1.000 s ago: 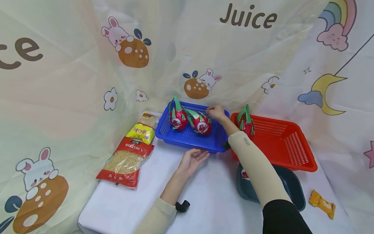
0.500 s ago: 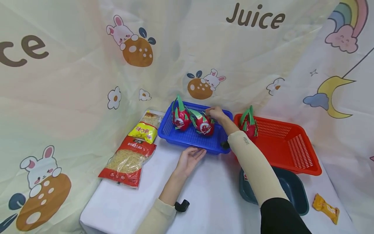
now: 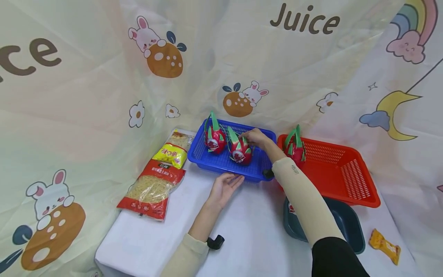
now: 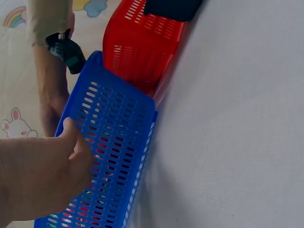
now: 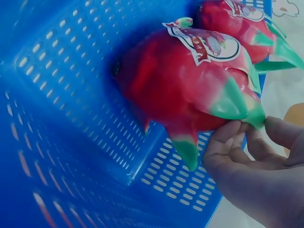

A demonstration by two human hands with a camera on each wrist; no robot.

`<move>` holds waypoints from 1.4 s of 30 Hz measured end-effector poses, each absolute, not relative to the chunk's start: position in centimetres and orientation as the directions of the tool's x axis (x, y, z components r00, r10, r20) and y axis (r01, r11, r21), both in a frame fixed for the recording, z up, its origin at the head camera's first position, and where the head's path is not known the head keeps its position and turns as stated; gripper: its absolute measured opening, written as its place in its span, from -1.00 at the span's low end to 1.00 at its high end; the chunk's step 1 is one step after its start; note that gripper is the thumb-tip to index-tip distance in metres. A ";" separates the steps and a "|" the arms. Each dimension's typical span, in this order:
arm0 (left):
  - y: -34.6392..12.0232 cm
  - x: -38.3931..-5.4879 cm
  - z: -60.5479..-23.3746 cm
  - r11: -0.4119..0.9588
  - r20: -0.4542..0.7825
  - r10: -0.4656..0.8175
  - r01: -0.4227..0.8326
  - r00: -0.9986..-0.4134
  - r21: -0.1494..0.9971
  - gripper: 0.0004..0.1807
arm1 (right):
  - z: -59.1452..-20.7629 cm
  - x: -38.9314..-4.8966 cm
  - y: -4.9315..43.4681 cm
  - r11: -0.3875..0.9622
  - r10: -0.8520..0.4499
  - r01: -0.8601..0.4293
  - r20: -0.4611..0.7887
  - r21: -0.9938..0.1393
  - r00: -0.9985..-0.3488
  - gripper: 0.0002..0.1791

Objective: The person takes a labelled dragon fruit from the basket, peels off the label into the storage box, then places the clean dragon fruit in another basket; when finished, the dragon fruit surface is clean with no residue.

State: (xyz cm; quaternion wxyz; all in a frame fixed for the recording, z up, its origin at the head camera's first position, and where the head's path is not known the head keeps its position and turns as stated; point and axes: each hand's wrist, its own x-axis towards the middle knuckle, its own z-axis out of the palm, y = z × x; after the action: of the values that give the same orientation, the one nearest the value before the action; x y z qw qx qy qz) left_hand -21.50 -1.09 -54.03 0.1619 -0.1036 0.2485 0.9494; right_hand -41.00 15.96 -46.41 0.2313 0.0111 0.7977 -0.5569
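In the head view, my right hand (image 3: 257,138) reaches into the blue basket (image 3: 218,167) and holds the leafy top of a dragon fruit (image 3: 240,155) with a white label. Up close in the right wrist view, the thumb and fingers pinch a green leaf tip of that dragon fruit (image 5: 171,90). A second dragon fruit (image 3: 215,143) with a green leaf loop sits to its left in the same basket. My left hand (image 3: 221,190) lies palm up at the basket's front edge, fingers nearly straight; the left wrist view shows it against the slotted wall (image 4: 118,97).
A red basket (image 3: 340,171) on the right holds another dragon fruit (image 3: 295,152). A dark green tray (image 3: 346,219) stands before it, partly hidden by my right sleeve. An orange-wrapped snack (image 3: 385,246) lies at right. Two food bags (image 3: 152,188) lie at left.
My right hand has shifted slightly left and closed on the leaves. The dragon fruit beside it has turned, its leaves now more upright. The left hand stays at the basket's front edge.
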 end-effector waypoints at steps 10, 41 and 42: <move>-1.2 -21.8 -53.9 -0.819 -0.293 0.264 -0.374 -0.919 0.435 -0.51 | -46.1 -40.2 16.2 0.433 -0.109 0.410 -0.498 -0.803 -0.860 -0.25; -1.4 -21.4 -54.1 -0.825 -0.291 0.281 -0.385 -0.915 0.413 -0.51 | -46.5 -40.1 17.1 0.536 -0.159 0.407 -0.562 -0.740 -0.812 -0.05; -1.4 -21.4 -54.1 -0.827 -0.290 0.282 -0.385 -0.914 0.409 -0.50 | -46.4 -40.0 17.2 0.528 -0.162 0.411 -0.563 -0.743 -0.811 -0.05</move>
State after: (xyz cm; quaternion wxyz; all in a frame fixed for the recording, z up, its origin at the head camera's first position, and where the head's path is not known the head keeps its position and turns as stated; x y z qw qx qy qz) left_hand -21.43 -1.43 -54.12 0.1758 -0.1092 0.2356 0.9496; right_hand -40.01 17.19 -46.45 0.2982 0.0757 0.8217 -0.4798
